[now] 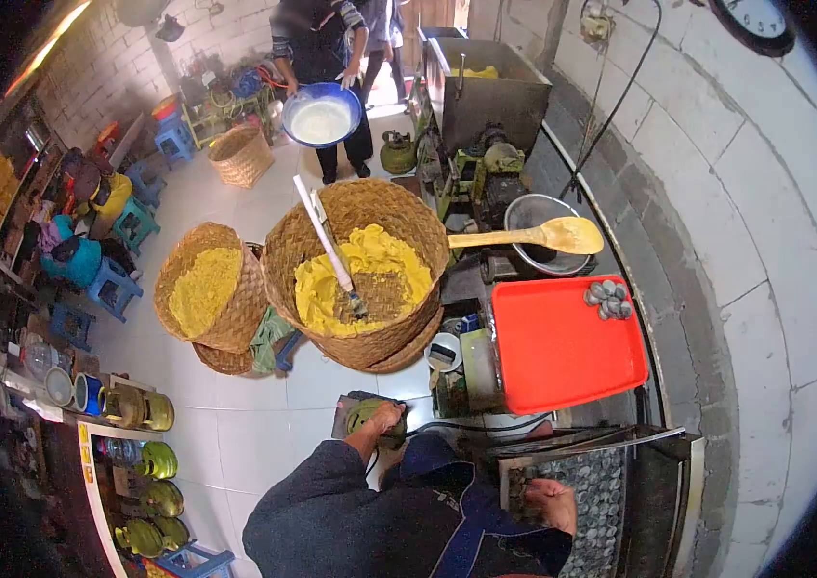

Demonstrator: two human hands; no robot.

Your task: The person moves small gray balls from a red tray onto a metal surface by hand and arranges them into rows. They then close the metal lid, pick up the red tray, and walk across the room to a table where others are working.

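Note:
My left hand (387, 417) is closed at the top of a small green gas cylinder (362, 414) on the floor in front of me; its fingertips are partly hidden. On the other side, my right hand (553, 503) hangs with curled fingers above a metal tray (593, 511) packed with small round grey moulds. What those fingers hold, if anything, cannot be made out. The tray lies inside a metal frame (686, 501) by my right knee. A black hose (457, 425) runs along the floor between cylinder and frame.
Ahead stands a large woven basket (283, 260) of yellow dough, a second basket (250, 308) beside it. A red tray (563, 337) with several small moulds (609, 300) and a wooden paddle (505, 238) are at right. Beyond, a person (317, 48) carries a blue basin (349, 104).

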